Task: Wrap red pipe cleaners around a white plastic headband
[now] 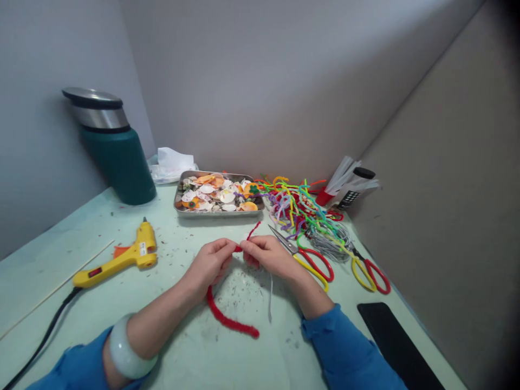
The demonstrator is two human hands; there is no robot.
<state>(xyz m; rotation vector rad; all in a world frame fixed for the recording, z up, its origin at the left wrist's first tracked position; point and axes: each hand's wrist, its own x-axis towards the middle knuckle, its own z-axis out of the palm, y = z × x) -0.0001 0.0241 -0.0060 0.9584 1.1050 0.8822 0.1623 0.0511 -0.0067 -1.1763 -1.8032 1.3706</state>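
Both hands meet over the middle of the table, pinching a fuzzy red pipe cleaner (232,323) between them. The fingertips of my left hand (213,262) are closed on it, and its thicker end curves out below that hand onto the table. My right hand (266,254) grips it close beside the left, thumb against fingers; a thin red twisted end sticks up above. A thin grey strand (271,298) hangs down below my right hand; whether it is held is hidden. Scissors with red and yellow handles (314,262) lie just right of my right hand.
A metal tray (219,214) of shells stands behind the hands, beside a heap of coloured pipe cleaners (300,208). Left are a yellow glue gun (122,262) with its cord and a green bottle (117,162). Right lie second scissors (371,273) and a black flat object (394,341).
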